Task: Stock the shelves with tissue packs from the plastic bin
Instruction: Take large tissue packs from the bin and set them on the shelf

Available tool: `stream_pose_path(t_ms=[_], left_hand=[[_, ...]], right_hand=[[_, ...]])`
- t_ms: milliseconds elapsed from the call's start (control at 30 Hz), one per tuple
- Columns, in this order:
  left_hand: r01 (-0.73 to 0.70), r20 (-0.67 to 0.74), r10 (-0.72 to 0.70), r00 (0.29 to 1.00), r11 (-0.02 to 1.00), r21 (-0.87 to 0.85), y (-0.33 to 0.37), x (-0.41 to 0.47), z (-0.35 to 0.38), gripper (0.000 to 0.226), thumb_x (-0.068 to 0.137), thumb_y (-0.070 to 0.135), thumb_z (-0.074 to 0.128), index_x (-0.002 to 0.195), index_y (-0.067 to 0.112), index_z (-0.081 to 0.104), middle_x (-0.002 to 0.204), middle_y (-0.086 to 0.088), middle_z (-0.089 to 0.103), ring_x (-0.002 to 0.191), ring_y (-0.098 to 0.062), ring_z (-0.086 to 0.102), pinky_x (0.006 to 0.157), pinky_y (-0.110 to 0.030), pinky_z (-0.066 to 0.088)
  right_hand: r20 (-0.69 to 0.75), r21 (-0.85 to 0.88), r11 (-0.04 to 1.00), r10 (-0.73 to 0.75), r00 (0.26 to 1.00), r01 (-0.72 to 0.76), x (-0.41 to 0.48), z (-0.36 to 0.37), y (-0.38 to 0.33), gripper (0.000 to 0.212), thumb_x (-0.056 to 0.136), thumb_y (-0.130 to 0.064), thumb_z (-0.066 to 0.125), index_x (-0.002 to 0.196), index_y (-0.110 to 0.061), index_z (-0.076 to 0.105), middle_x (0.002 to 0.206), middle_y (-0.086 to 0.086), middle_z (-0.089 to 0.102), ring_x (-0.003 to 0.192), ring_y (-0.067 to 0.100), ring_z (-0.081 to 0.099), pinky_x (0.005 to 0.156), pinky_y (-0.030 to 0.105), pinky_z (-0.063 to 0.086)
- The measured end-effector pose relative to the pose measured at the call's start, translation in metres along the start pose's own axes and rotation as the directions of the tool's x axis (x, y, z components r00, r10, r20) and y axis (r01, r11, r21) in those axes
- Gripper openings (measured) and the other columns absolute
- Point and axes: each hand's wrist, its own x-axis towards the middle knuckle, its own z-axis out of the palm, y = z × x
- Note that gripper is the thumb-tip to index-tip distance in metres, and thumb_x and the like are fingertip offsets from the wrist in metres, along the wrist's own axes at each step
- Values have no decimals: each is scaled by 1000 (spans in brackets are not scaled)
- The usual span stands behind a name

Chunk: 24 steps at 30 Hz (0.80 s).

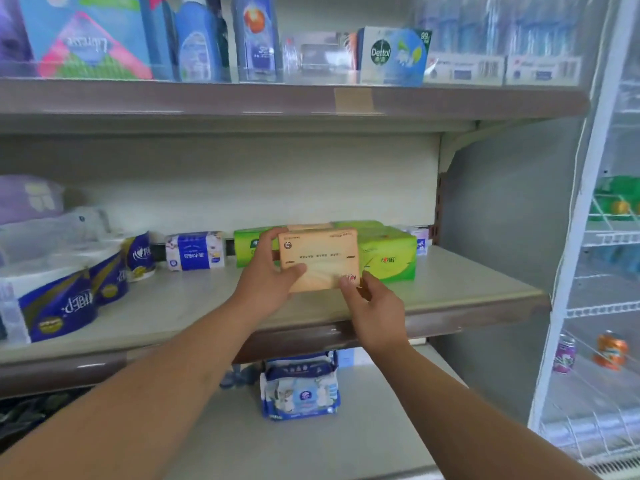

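An orange tissue pack is held upright over the middle shelf. My left hand grips its left side, thumb across the front. My right hand pinches its lower right corner. Behind it lie green tissue packs stacked on the shelf, with another orange pack partly hidden at the back. A blue-and-white tissue pack stands to the left. The plastic bin is out of view.
Toilet paper rolls and bagged goods fill the shelf's left end. The top shelf carries a Dettol box and bottles. A wipes pack sits on the lower shelf. A glass-door cooler with cans stands on the right.
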Motion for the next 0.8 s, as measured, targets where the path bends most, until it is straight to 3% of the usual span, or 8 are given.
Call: stream_pose_path(t_ms=[100, 200, 367, 700, 800], left_hand=[[29, -26, -27, 999, 996, 83, -17, 27, 9, 54, 86, 9, 69, 118, 42, 39, 103, 11, 60, 95, -17, 61, 79, -50, 58], [52, -25, -48, 999, 972, 228, -37, 46, 20, 51, 84, 12, 70, 115, 38, 41, 92, 10, 64, 84, -20, 67, 81, -45, 57], [86, -43, -76, 996, 952, 294, -54, 69, 33, 52, 83, 13, 70, 121, 34, 41, 102, -1, 69, 82, -23, 67, 72, -30, 53], [101, -132, -44, 990, 879, 467, -59, 79, 48, 58, 89, 21, 63, 139, 34, 37, 122, 0, 64, 107, -26, 60, 85, -29, 44], [115, -111, -66, 992, 848, 517, -53, 77, 48, 67, 90, 25, 64, 146, 33, 28, 127, -3, 62, 112, -28, 59, 87, -31, 44]], right_hand=[[3, -98, 995, -9, 1000, 10, 6, 4, 18, 34, 90, -38, 64, 118, -19, 65, 110, -7, 66, 90, 2, 60, 79, 19, 41], [10, -200, 977, -72, 997, 72, 9, 8, 30, 36, 89, -32, 67, 123, -20, 66, 116, -4, 67, 91, 1, 60, 86, 20, 46], [-10, -251, 954, -175, 984, 167, 8, 11, 40, 37, 89, -34, 69, 123, -21, 67, 114, -4, 68, 88, 3, 61, 88, 24, 49], [-34, -265, 946, -202, 979, 186, 8, 17, 43, 36, 90, -35, 67, 122, -19, 67, 111, -1, 68, 88, 11, 65, 84, 28, 50], [-16, -287, 938, -207, 978, 194, 8, 16, 44, 37, 91, -37, 65, 123, -19, 67, 114, -1, 67, 90, 11, 64, 84, 26, 48]])
